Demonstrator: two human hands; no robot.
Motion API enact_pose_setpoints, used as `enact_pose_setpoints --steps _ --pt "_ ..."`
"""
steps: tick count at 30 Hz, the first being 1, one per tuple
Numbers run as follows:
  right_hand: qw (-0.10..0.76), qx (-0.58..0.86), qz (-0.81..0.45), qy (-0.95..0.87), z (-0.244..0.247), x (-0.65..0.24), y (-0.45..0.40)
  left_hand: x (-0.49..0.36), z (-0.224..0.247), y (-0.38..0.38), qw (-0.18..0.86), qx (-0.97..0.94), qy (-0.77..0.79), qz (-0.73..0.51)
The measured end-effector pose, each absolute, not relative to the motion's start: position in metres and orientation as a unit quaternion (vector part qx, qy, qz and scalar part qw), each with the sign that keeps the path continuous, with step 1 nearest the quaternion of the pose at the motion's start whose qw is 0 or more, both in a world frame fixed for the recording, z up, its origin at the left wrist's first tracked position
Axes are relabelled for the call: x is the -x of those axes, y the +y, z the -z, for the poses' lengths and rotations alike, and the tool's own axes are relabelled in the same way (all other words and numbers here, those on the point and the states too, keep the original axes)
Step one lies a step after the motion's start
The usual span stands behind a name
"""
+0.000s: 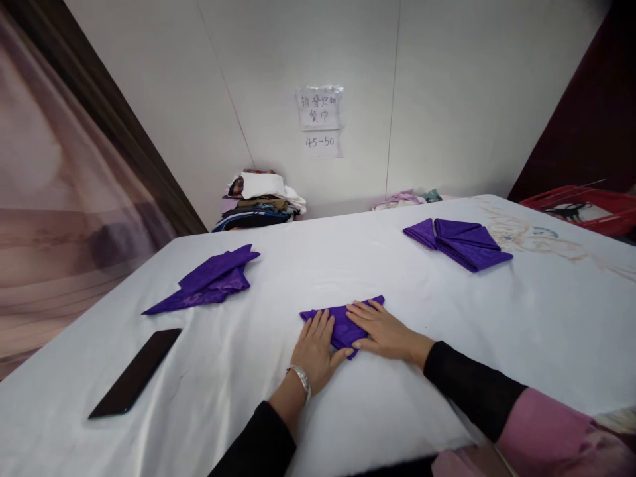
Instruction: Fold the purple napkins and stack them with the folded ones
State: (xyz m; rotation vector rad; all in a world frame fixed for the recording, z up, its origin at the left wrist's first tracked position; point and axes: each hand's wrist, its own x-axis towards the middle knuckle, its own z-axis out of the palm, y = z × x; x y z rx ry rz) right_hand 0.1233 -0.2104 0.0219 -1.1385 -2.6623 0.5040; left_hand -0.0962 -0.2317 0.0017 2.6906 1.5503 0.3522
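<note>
A purple cloth napkin (342, 326), folded into a rough triangle, lies on the white-covered table (318, 265) in front of me. My left hand (315, 348) rests flat on its left side, fingers stretched out, with a silver bracelet at the wrist. Across the napkin's right side lies my right hand (382, 330), fingers extended and palm down. Both hands press on the cloth without gripping it, and they cover parts of its edges. A corner of the napkin points toward me between the two thumbs.
Folded purple napkins lie at left (213, 278) and at back right (464, 242). A dark phone-like slab (136, 374) is at front left. Behind the table edge are a clothes pile (261, 199) and a red basket (591, 205). Paper signs (321, 119) hang on the wall.
</note>
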Motion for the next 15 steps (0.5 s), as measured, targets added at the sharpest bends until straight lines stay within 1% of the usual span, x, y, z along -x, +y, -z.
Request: enact_pose_setpoints --steps 4,8,10,15 --pt "0.095 0.432 -0.155 -0.883 -0.018 -0.141 -0.206 0.106 -0.005 -0.239 -0.001 -0.835 0.539 -0.112" --pt "0.087 0.45 -0.142 -0.877 -0.012 -0.152 -0.204 0.108 -0.011 -0.245 -0.008 -0.807 0.571 -0.147" --pt "0.085 0.449 -0.138 -0.879 -0.009 -0.154 -0.203 0.111 -0.013 -0.242 -0.005 -0.792 0.583 -0.183" --pt "0.081 0.445 -0.131 -0.882 -0.007 -0.154 -0.203 0.133 -0.012 -0.222 -0.004 -0.744 0.583 -0.326"
